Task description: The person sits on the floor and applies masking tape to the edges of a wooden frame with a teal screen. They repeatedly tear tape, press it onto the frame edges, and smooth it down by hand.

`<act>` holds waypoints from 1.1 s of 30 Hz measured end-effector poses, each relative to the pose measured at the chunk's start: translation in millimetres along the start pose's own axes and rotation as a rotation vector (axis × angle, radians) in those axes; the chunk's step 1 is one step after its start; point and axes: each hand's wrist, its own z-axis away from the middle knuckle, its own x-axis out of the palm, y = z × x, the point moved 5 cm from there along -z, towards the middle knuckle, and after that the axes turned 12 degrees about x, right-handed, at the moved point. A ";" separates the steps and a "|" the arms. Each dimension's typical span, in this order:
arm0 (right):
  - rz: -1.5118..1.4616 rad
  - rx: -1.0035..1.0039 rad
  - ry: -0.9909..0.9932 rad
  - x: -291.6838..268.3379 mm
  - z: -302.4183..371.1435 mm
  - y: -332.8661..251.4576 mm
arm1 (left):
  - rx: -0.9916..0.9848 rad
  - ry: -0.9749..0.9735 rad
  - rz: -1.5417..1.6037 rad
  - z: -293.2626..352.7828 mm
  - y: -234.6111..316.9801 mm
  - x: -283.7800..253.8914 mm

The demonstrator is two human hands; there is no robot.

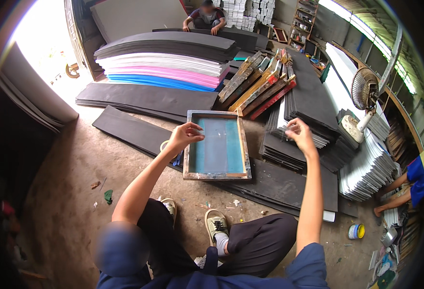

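A wooden screen-printing frame with blue-green mesh lies on black foam sheets in front of me. My left hand hovers over its left side, fingers curled and thumb drawn toward them at the mesh. Whatever they pinch is too small to name. Off to the right of the frame, my right hand is raised beside a stack of dark sheets. Its fingertips are pinched together, and what is between them cannot be made out. A tape roll sits partly behind my left forearm, near a small blue object.
Several paint-stained wooden frames lean beyond the mesh. A layered foam pile stands at far left; another person crouches behind it. At right are a fan, white sheets, a tin and another person's arms.
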 end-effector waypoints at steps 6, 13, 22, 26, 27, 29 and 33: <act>-0.014 0.076 -0.036 41.8 -6.3 58.5 | 0.030 -0.021 -0.357 13.3 -2.3 -18.3; -0.401 0.193 -0.108 48.9 2.8 67.1 | -0.077 0.019 -0.077 20.5 -39.4 -30.3; -0.500 0.272 -0.030 54.3 -0.3 84.5 | -0.210 0.193 0.126 28.6 -51.5 -20.5; -0.360 0.302 0.114 68.2 -3.4 80.8 | -0.242 0.315 0.029 31.5 -62.9 -18.7; -0.299 0.288 0.136 71.0 -10.5 87.3 | -0.215 0.329 -0.076 29.0 -62.0 -15.6; -0.062 0.321 0.286 75.5 -17.4 90.2 | -0.168 0.351 -0.299 23.5 -61.2 -13.5; 0.042 0.347 0.306 90.5 -43.2 106.6 | -0.177 0.357 -0.450 15.0 -88.2 -12.2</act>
